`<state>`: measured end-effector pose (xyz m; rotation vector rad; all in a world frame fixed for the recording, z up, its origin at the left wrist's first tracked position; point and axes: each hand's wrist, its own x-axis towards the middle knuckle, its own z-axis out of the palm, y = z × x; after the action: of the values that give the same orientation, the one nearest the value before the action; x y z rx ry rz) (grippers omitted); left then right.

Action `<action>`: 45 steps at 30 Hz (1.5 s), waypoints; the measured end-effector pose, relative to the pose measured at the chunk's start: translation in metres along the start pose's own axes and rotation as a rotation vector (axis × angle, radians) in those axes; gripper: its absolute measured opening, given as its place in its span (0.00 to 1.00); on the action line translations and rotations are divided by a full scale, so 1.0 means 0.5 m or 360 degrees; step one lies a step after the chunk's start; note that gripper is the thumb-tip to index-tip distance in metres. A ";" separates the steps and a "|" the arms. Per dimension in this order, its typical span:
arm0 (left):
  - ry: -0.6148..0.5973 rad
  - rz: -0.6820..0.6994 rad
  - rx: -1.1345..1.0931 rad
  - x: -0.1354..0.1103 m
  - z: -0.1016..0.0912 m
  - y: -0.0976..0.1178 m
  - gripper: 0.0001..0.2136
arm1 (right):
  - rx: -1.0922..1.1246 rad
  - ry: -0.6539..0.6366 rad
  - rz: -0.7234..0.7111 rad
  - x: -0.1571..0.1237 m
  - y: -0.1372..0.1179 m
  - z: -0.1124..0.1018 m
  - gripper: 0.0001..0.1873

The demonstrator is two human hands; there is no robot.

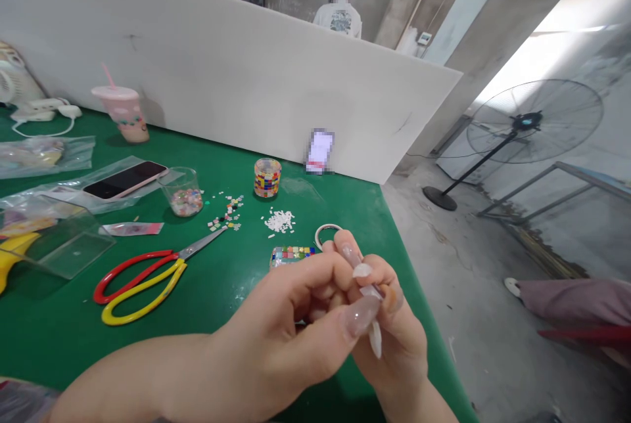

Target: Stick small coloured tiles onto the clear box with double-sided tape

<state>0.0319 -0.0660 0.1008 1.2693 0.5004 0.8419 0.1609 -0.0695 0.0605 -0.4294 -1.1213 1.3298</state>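
My left hand [300, 337] and my right hand [399, 331] meet above the green table, fingertips pressed together. Both are closed in a pinch; whatever lies between them is too small and covered to name. Long pale nails hide much of the contact. Just beyond the fingers shows a whitish ring [325, 231], partly covered by my right hand. Behind my left hand, a piece set with coloured mosaic tiles [293, 253] is mostly hidden. Farther back are a pile of small white tiles [280, 220] and a round glass holder covered in colourful tiles [267, 180].
Red-and-yellow-handled scissors [148, 282] lie left, near loose tiles [229, 213] and a plastic cup of tiles [186, 201]. A phone [125, 180], clear box [81, 245] and pink drink cup [125, 117] stand farther left. A white partition [221, 81] edges the table; another phone [320, 149] leans there.
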 end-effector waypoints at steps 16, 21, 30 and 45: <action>-0.0118 0.0053 -0.0309 -0.003 0.001 -0.013 0.14 | 0.0137 0.0012 0.0146 -0.008 -0.007 -0.001 0.03; -0.0141 0.0048 -0.0340 -0.003 -0.001 -0.010 0.16 | 0.0103 0.0069 0.0162 -0.012 -0.009 -0.001 0.03; -0.0123 0.0097 -0.0324 -0.005 -0.006 -0.021 0.14 | 0.0112 0.0029 0.0181 -0.008 -0.008 0.001 0.04; -0.0110 0.0048 -0.0268 -0.002 -0.009 -0.022 0.14 | 0.0030 0.0121 0.0235 -0.013 -0.013 0.007 0.05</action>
<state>0.0309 -0.0645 0.0889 1.1493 0.3488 0.8446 0.1625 -0.0780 0.0649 -0.5529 -1.0293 1.4395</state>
